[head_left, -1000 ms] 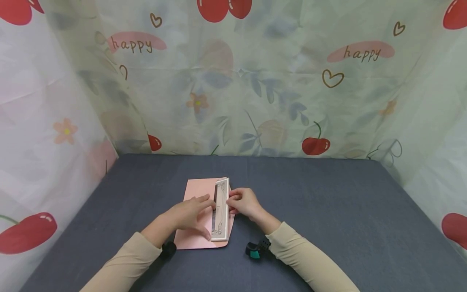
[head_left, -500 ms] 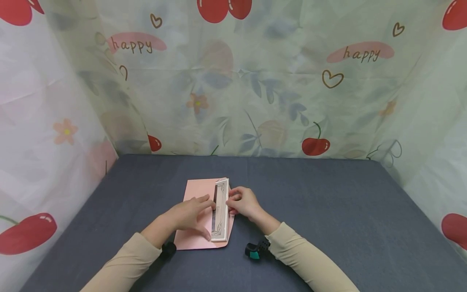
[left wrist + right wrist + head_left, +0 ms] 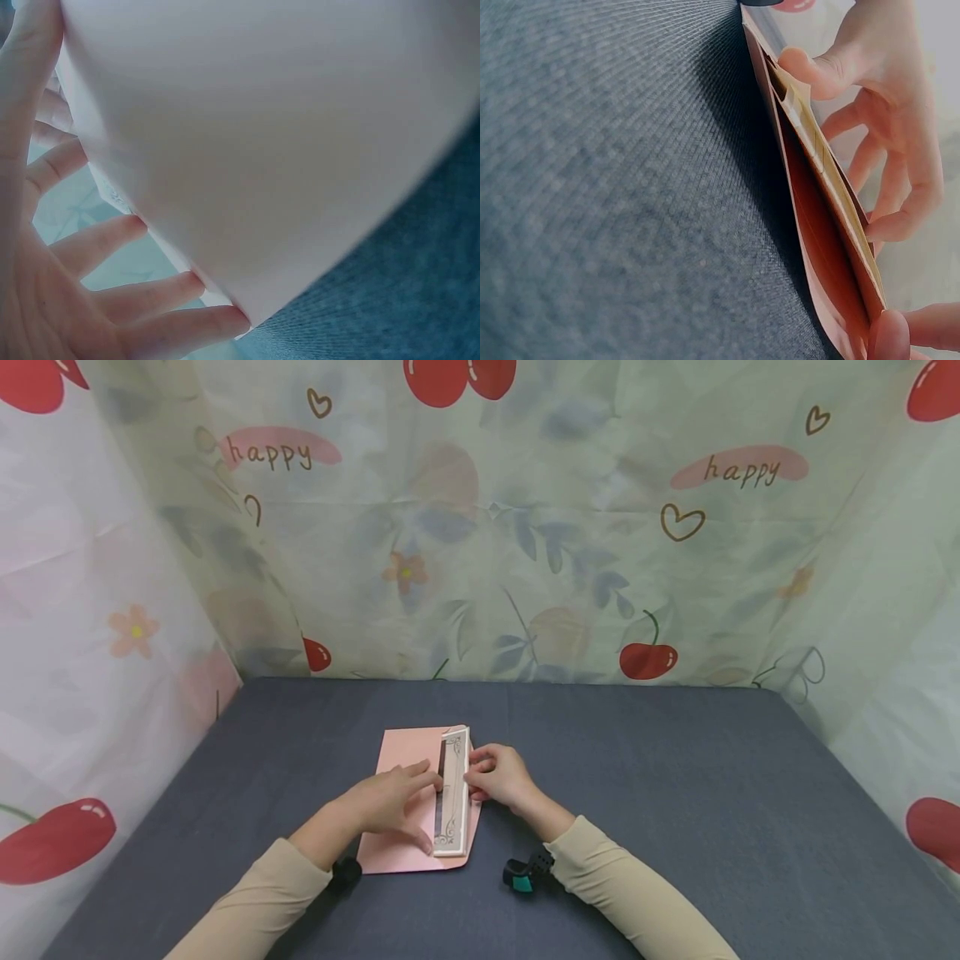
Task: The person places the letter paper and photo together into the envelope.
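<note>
A pink envelope lies on the dark cloth, its mouth facing right. At that end is a white card with scrollwork corners; the right wrist view shows the card's yellowish, layered edge at the gaping mouth. How far the card sits inside cannot be told. My left hand rests over the envelope, fingers spread, fingertips at the card's left side and thumb near its front end. With thumb and finger, my right hand pinches the card's right edge. Pale paper fills most of the left wrist view, with fingertips along its edge.
Dark grey cloth covers the table around the envelope. Printed curtains with cherries and "happy" lettering enclose the back and both sides. A black wrist strap with a teal patch hangs by the right cuff.
</note>
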The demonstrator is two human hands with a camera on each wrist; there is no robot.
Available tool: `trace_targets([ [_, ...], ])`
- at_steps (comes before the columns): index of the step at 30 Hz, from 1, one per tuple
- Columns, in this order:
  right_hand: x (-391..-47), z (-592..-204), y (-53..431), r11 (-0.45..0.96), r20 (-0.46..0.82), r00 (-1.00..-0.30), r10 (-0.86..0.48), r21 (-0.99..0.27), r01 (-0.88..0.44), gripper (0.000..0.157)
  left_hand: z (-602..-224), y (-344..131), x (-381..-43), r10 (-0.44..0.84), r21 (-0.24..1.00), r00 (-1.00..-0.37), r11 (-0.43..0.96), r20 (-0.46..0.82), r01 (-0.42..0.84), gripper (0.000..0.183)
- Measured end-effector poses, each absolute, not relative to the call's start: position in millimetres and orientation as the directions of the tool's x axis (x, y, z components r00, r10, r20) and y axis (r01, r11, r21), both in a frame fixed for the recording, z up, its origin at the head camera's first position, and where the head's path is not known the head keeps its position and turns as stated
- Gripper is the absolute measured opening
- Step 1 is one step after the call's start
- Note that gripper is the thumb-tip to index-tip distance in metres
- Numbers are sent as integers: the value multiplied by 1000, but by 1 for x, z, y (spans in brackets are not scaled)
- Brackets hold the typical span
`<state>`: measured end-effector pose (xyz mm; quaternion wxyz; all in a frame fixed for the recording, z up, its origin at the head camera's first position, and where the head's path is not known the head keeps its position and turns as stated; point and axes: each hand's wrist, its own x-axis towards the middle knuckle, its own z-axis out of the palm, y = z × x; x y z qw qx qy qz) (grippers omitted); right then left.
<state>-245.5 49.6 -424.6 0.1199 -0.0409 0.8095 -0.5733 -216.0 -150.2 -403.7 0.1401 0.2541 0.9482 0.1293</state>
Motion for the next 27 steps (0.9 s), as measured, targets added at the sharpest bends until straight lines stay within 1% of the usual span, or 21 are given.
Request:
trace_targets([
  [17,-247,-425,46,344,-177,-964,-197,-933,101,31,-401,-150,-215,536,314,-823,827,-188,466,75],
  [27,-245,-423,46,358,-166,-965,-204,-930,84,32,-402,-150,-215,543,309,-821,823,-179,477,74],
])
